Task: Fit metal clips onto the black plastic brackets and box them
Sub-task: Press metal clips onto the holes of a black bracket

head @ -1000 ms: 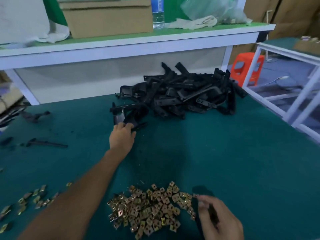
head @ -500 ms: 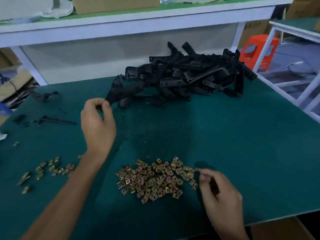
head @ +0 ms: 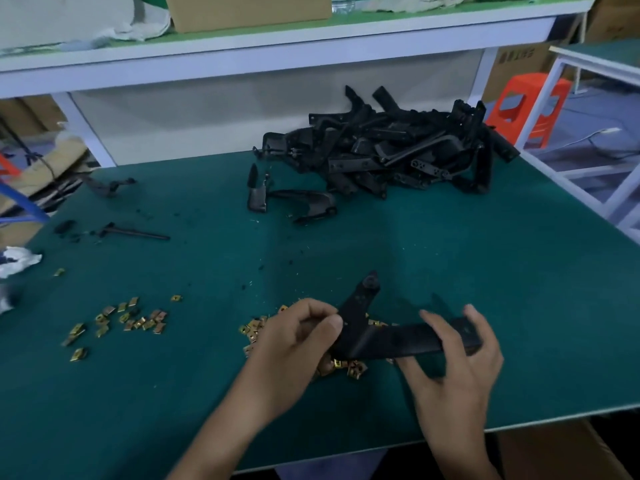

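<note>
Pulled from the pile (head: 398, 150), the bracket (head: 391, 337) is now hanging over the clips (head: 351, 368), the left hand (head: 294, 344) pinching its bend with curled fingers (head: 313, 308) and the right hand (head: 457, 375) curling around the long arm, both seeming good holds on a stiff, light part.

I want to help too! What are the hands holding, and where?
One black bracket, held by both: the left hand pinches it near the bend, the right hand grips its long arm.

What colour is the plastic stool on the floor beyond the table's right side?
The stool is orange-red; it shows in the head view, upper right.
</note>
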Tool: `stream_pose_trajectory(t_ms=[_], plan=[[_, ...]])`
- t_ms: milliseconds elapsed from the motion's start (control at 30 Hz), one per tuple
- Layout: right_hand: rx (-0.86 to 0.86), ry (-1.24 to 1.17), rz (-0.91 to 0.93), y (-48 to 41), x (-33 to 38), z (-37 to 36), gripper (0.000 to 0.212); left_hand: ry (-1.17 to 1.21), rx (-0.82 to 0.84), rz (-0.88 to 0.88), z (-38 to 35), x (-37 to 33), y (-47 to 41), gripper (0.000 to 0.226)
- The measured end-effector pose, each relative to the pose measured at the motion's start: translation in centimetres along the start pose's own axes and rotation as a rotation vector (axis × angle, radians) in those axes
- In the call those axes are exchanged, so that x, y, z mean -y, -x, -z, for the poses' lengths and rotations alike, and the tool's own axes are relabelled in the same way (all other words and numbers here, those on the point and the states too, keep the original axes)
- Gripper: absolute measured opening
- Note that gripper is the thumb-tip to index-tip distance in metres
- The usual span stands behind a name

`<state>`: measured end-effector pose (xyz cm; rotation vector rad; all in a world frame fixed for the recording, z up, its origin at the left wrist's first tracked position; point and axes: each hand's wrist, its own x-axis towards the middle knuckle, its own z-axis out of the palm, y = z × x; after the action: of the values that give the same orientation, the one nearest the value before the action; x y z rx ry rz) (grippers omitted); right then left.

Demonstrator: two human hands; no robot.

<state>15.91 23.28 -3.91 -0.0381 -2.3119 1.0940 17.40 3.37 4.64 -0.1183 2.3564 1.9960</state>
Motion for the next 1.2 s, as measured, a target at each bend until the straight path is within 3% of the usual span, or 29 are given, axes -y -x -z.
stream_pose_trajectory(t_ms=[167, 333, 367, 467, 567, 667, 800, 900, 1000, 1200], plan=[[0.089, 0.083, 0.126, -0.1, -0.5, -0.4, 0.045, -0.248, 0.029, -0.145, 0.3, -0.4, -1.4, 0.009], [0.144, 0.007, 0.026, 0.4, 0.1, -0.1, 0.043, -0.189, 0.134, -0.134, -0.2, -1.5, -4.4, 0.046], [0.143, 0.01, -0.011, 0.4, 0.1, -0.1, 0.045, -0.299, 0.098, -0.164, -0.4, -1.0, -5.3, 0.044], [0.119, 0.012, -0.071, 0.1, 0.1, 0.0, 0.061, -0.979, 0.085, -0.286, -1.7, 1.4, -7.3, 0.036], [0.156, -0.009, -0.091, 0.0, 0.4, 0.1, 0.068, -1.097, 0.136, -0.236, -2.7, 3.5, -8.0, 0.028], [0.185, -0.034, -0.092, 0.1, 0.5, 0.4, 0.075, -1.07, 0.096, -0.243, -2.9, 3.9, -8.5, 0.011], [0.181, -0.005, -0.077, 0.0, 0.4, 0.3, 0.067, -0.992, 0.105, -0.236, -2.6, 3.5, -8.7, 0.014], [0.191, 0.016, -0.067, 0.0, 0.4, 0.3, 0.075, -0.79, 0.048, -0.176, -1.8, 3.7, -8.1, 0.012], [0.183, 0.046, -0.014, 0.1, 0.5, 0.3, 0.068, -0.529, -0.021, -0.111, -0.6, 4.3, -7.1, 0.008], [0.261, 0.091, 0.03, 0.2, 0.7, 0.2, 0.077, -0.397, -0.12, -0.028, 2.3, 5.0, -5.0, 0.007]])
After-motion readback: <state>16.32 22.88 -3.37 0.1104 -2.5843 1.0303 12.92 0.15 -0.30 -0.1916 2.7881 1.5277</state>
